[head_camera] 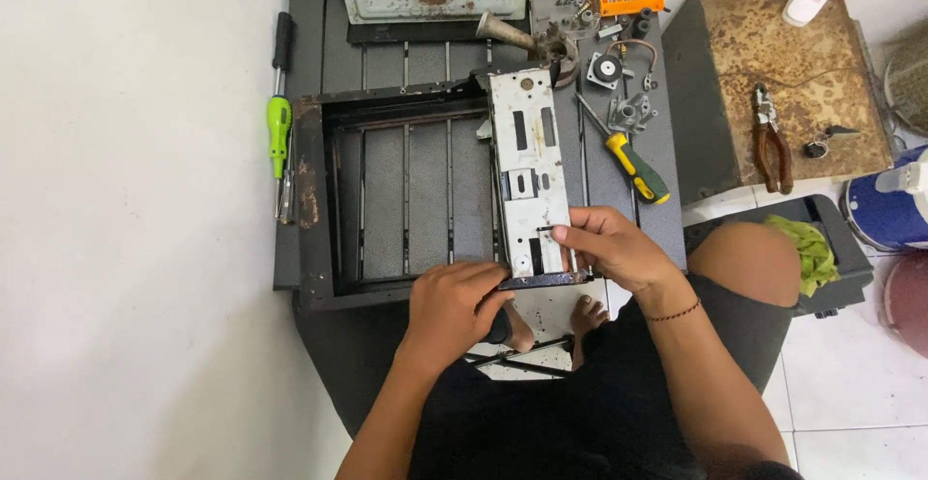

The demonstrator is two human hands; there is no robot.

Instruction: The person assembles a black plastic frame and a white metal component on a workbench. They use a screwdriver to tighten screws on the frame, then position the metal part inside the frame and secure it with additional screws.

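Working from the left edge of the dark slatted platform [619, 175], we pass a green-handled screwdriver [278, 122] lying along it, then the open black metal frame [319, 209] we are stripping down. Our left hand [452, 308] is closed around a dark tool handle at the frame's near rail, its tip hidden under the fingers. Just beside it, our right hand [611, 245] pinches the near end of the grey slotted metal plate [527, 166], which stands along the frame's right side. We judge a fastener at that near corner is being worked; the next move calls for steadying the plate. A yellow-handled screwdriver [633, 166] and pliers [771, 142] lie further right.
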